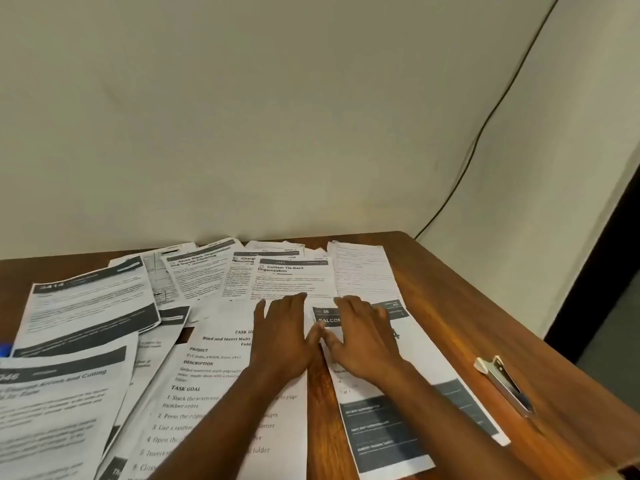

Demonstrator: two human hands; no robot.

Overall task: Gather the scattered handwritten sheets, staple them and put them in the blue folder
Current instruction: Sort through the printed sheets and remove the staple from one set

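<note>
The sheet under the left hand (282, 336) reads "PROJECT", "DESCRIPTION" and "TASK GOAL" (194, 375). Far sheets are headed "Curtain Tie-back Organization" (294, 275) and, blurred, what looks like "Shoe Rack Organization" (199, 268). The near-left sheet shows "046" (62, 403).

The desk (450, 306) is reddish-brown with wood grain. The sheets (86, 306) are white with black print, several carrying dark grey header bands. The stapler (505, 386) is silver with a cream tip. A dark cable (485, 119) crosses the beige wall (242, 116).
</note>
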